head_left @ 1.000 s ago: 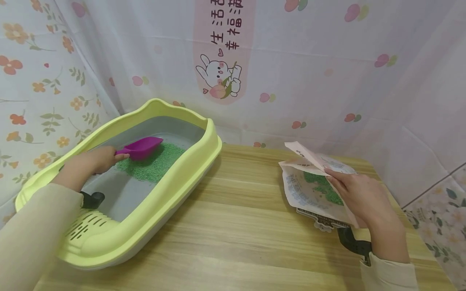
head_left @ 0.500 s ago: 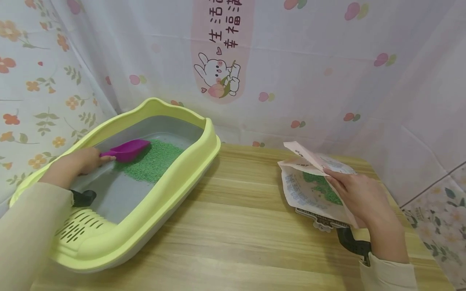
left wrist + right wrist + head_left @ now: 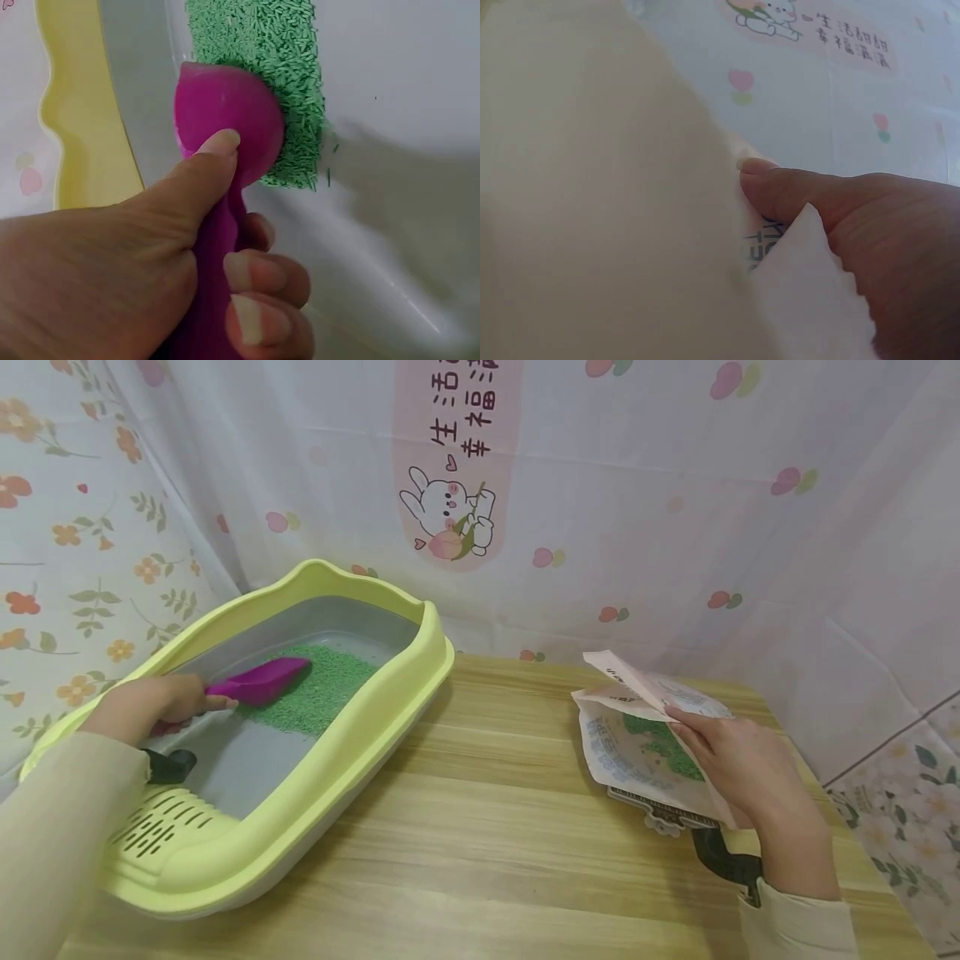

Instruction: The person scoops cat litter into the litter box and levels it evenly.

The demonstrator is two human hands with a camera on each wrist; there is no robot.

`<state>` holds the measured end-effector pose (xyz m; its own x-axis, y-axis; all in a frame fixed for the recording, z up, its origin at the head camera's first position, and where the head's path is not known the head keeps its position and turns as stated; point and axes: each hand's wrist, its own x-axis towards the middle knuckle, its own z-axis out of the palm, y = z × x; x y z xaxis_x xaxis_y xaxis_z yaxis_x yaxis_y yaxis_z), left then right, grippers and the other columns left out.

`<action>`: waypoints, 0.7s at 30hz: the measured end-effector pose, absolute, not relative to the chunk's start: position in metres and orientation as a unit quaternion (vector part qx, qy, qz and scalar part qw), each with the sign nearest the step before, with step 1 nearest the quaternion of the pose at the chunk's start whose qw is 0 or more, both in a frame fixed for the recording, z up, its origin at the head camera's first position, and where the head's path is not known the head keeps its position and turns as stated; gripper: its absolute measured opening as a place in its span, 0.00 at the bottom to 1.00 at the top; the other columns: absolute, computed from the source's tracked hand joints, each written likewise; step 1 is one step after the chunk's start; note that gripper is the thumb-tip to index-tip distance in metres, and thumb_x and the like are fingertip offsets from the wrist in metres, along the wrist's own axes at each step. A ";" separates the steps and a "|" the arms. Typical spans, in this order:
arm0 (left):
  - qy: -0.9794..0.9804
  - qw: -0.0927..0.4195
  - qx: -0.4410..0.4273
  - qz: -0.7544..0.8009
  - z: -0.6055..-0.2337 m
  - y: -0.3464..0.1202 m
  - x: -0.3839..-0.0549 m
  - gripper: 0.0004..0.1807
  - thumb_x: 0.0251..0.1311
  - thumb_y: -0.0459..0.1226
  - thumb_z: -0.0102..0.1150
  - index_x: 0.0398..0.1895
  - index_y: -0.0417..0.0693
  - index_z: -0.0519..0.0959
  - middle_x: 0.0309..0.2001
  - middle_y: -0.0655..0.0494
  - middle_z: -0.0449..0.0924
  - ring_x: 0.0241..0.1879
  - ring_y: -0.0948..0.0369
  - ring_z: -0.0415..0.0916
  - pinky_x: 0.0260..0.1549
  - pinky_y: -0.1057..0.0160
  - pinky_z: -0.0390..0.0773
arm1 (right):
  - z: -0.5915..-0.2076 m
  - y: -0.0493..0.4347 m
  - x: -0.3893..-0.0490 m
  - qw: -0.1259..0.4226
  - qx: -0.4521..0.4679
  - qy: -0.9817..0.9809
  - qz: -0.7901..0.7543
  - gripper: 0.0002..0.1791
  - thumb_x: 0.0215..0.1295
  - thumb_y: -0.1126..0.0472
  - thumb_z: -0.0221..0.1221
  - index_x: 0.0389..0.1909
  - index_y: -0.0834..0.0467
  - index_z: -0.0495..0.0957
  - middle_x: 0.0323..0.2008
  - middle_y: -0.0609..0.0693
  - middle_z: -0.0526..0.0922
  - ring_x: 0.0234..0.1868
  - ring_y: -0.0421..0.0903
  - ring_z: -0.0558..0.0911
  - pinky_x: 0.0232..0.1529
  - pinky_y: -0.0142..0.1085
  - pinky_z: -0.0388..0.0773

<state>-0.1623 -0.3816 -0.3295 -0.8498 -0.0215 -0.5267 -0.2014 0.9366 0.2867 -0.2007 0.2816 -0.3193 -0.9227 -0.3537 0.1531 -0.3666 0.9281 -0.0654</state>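
Note:
My left hand [image 3: 161, 702] grips the handle of a magenta scoop [image 3: 262, 681] inside the litter box. In the left wrist view the thumb [image 3: 206, 169] lies along the base of the scoop's bowl, with fingers curled round the handle. The scoop's front end overlaps the patch of green pellet litter [image 3: 330, 689] on the grey floor of the box. On the right, my right hand [image 3: 750, 768] holds the raised edge of a pale paper bag [image 3: 611, 760]. Green pellets [image 3: 678, 760] show through the bag's open mouth. In the right wrist view the bag's wall [image 3: 607, 187] fills the left side.
The litter box has a high yellow rim [image 3: 435, 647] and a slotted yellow step [image 3: 161, 827] at its near end. It stands on a wood-grain table [image 3: 465, 827]. Behind hangs a printed white curtain [image 3: 637, 502]; a floral one [image 3: 60, 568] is at left.
My left hand has drawn the scoop leftward over the first half second. Since then the scoop has rolled and tilted down against the litter. My right hand and the bag stay almost still.

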 end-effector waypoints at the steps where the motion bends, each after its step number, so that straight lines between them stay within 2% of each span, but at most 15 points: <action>1: 0.944 0.278 -0.058 0.170 -0.328 -0.380 -0.162 0.25 0.78 0.51 0.42 0.21 0.50 0.62 0.14 0.64 0.63 0.16 0.68 0.60 0.20 0.68 0.65 | -0.319 0.281 -0.201 0.069 0.184 -0.979 0.047 0.23 0.80 0.49 0.49 0.69 0.52 0.73 0.19 0.48 0.76 0.25 0.49 0.72 0.24 0.38 0.61; 7: 0.933 0.307 -0.048 0.182 -0.324 -0.372 -0.159 0.26 0.78 0.51 0.41 0.18 0.53 0.61 0.15 0.64 0.62 0.16 0.68 0.59 0.20 0.69 0.65 | -0.321 0.280 -0.201 0.062 0.180 -0.981 0.044 0.24 0.80 0.48 0.48 0.70 0.52 0.72 0.19 0.46 0.75 0.25 0.49 0.72 0.23 0.38 0.59; 14: 0.912 0.337 -0.066 0.223 -0.324 -0.357 -0.160 0.21 0.78 0.50 0.42 0.27 0.47 0.62 0.18 0.61 0.63 0.18 0.66 0.61 0.21 0.69 0.70 | -0.322 0.280 -0.201 0.068 0.182 -0.980 0.047 0.23 0.80 0.49 0.49 0.70 0.52 0.72 0.16 0.45 0.72 0.23 0.48 0.70 0.23 0.37 0.59; 21: 0.920 0.354 -0.014 0.169 -0.321 -0.343 -0.161 0.23 0.78 0.48 0.43 0.22 0.49 0.67 0.19 0.61 0.67 0.19 0.65 0.68 0.21 0.69 0.72 | -0.322 0.279 -0.200 0.076 0.186 -0.978 0.046 0.23 0.79 0.50 0.50 0.69 0.52 0.73 0.16 0.45 0.71 0.23 0.47 0.69 0.23 0.37 0.59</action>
